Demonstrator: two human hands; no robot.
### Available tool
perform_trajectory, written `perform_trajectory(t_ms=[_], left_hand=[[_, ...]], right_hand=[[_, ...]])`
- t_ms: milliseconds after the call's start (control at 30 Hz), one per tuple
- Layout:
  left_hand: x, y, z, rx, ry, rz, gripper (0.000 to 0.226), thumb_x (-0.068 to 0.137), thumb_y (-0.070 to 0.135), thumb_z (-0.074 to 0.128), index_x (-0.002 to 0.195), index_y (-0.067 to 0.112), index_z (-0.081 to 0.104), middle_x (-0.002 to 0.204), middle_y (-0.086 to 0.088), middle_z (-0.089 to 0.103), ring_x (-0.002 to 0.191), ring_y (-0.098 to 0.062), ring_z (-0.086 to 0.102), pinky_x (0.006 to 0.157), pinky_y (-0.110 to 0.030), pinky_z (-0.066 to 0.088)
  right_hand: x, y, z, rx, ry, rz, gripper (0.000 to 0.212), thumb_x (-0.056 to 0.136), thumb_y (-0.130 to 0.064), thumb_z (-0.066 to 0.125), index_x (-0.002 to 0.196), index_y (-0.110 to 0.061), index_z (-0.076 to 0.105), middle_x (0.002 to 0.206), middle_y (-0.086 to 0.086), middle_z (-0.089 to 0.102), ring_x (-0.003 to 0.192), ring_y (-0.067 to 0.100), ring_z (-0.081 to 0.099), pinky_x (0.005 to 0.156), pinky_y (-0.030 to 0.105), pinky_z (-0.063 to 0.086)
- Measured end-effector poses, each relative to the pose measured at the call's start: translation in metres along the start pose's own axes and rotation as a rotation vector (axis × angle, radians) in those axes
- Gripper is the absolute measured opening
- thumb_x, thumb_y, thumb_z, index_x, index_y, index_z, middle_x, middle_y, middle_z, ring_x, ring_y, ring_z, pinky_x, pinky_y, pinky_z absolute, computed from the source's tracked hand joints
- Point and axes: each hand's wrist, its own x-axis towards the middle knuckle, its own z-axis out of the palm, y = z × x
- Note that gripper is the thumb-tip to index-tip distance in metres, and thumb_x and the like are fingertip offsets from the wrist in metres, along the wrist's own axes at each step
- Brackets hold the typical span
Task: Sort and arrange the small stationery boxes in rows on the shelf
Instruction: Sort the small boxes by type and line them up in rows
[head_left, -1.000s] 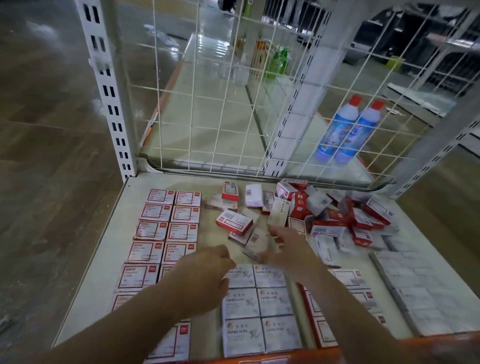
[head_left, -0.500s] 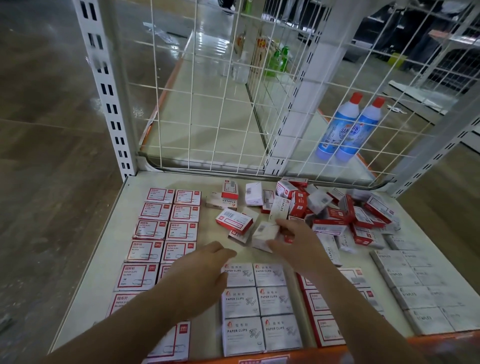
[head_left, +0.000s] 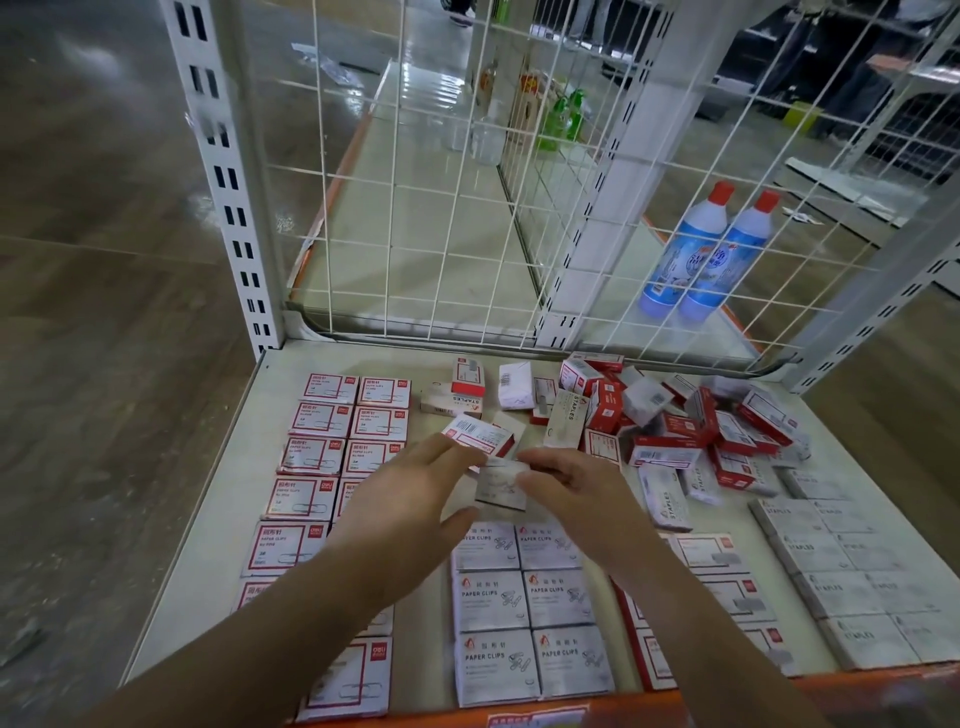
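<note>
On the pale shelf (head_left: 223, 499), sorted rows lie flat: red-framed paper clip boxes (head_left: 311, 454) at the left, white paper clip boxes (head_left: 519, 597) in the middle, red-edged boxes (head_left: 727, 571) and grey staples boxes (head_left: 857, 571) at the right. A loose pile of red and white boxes (head_left: 675, 415) fills the back right. My right hand (head_left: 576, 488) pinches a small white box (head_left: 501, 486) just above the middle rows. My left hand (head_left: 410, 499) meets it, fingers and thumb on the box's left edge. A red and white box (head_left: 478, 434) lies just beyond my fingers.
A white wire mesh panel (head_left: 415, 208) closes the shelf's back, with a slotted upright (head_left: 223, 182) at the left corner. Two blue bottles with red caps (head_left: 706, 254) stand behind the mesh. An orange strip (head_left: 857, 680) runs along the front edge.
My right hand lifted a white box from the loose ones and drew it left and nearer. My left hand rose from the middle rows and came onto that box.
</note>
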Motion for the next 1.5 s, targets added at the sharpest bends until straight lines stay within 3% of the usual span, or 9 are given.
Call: perform_trajectory(t_ms=[100,200,333,467,633,767,1067,1233,1500], left_hand=[[-0.002,-0.003,0.0,-0.009,0.012,0.02,0.041,0.09,0.035,0.055,0.13,0.032,0.044,0.131,0.016,0.045,0.117,-0.005,0.041,0.085,-0.014,0.032],[-0.004,-0.006,-0.001,-0.029,0.019,0.031,0.039,0.089,0.035,0.057,0.127,0.031,0.048,0.127,0.016,0.049,0.106,-0.002,0.043,0.08,-0.012,0.033],[-0.005,-0.004,-0.003,-0.255,0.04,-0.169,0.025,0.086,0.031,0.062,0.108,0.035,0.051,0.1,0.025,0.05,0.087,0.005,0.047,0.074,-0.007,0.042],[-0.001,-0.004,-0.002,-0.585,0.112,-0.408,0.014,0.082,0.021,0.067,0.082,0.029,0.056,0.083,0.015,0.063,0.079,0.003,0.061,0.063,-0.01,0.049],[0.005,-0.008,0.002,-0.854,0.152,-0.675,0.011,0.085,0.02,0.064,0.078,0.014,0.068,0.078,-0.001,0.071,0.079,-0.017,0.068,0.076,-0.034,0.057],[0.001,-0.008,0.006,-1.054,0.134,-0.766,0.012,0.087,0.018,0.062,0.081,0.009,0.067,0.081,-0.006,0.071,0.081,-0.017,0.067,0.068,-0.021,0.053],[-0.002,-0.012,0.006,-0.982,0.089,-0.74,0.011,0.087,0.02,0.062,0.08,0.013,0.067,0.084,-0.005,0.071,0.085,-0.018,0.067,0.079,-0.027,0.054],[-0.005,-0.015,0.0,-0.788,0.019,-0.598,0.006,0.085,0.019,0.063,0.08,0.021,0.063,0.078,0.009,0.069,0.07,0.0,0.065,0.054,-0.009,0.047],[-0.006,-0.015,0.004,-0.71,-0.082,-0.474,0.013,0.083,0.016,0.066,0.086,0.029,0.062,0.086,0.008,0.069,0.08,-0.003,0.066,0.065,-0.011,0.051]], right_hand=[[0.0,-0.004,0.002,0.008,-0.037,-0.019,0.022,0.087,-0.017,0.058,0.084,-0.038,0.064,0.085,-0.018,0.065,0.078,-0.007,0.06,0.067,0.005,0.045],[-0.001,-0.005,0.005,0.03,-0.052,-0.015,0.024,0.089,-0.02,0.055,0.076,-0.037,0.066,0.083,-0.003,0.07,0.084,0.012,0.063,0.076,0.02,0.049],[-0.002,0.004,0.005,0.083,-0.029,-0.012,0.022,0.092,-0.018,0.05,0.091,-0.017,0.072,0.089,0.005,0.07,0.088,0.016,0.063,0.083,0.033,0.049],[-0.002,0.01,0.01,0.079,-0.006,-0.018,0.024,0.088,-0.008,0.058,0.105,-0.024,0.065,0.092,-0.012,0.065,0.087,0.002,0.061,0.079,0.015,0.049],[-0.005,0.01,0.021,0.041,-0.004,-0.042,0.037,0.081,-0.011,0.067,0.107,-0.034,0.056,0.101,-0.012,0.062,0.095,0.005,0.059,0.082,0.014,0.048],[-0.004,0.01,0.028,0.002,0.021,-0.071,0.046,0.078,-0.016,0.071,0.121,-0.023,0.056,0.106,-0.012,0.061,0.098,0.001,0.058,0.087,0.017,0.048],[-0.004,0.012,0.023,-0.056,-0.019,-0.072,0.044,0.078,-0.015,0.071,0.117,-0.03,0.055,0.111,-0.015,0.059,0.102,-0.004,0.055,0.085,0.011,0.046],[0.0,0.006,0.009,-0.049,0.019,-0.132,0.035,0.084,-0.007,0.063,0.106,-0.033,0.058,0.101,-0.018,0.062,0.094,-0.005,0.058,0.085,0.011,0.045],[0.006,-0.008,0.008,-0.068,-0.135,-0.174,0.029,0.084,-0.011,0.066,0.109,-0.025,0.066,0.102,-0.009,0.067,0.096,0.001,0.062,0.089,0.019,0.049]])
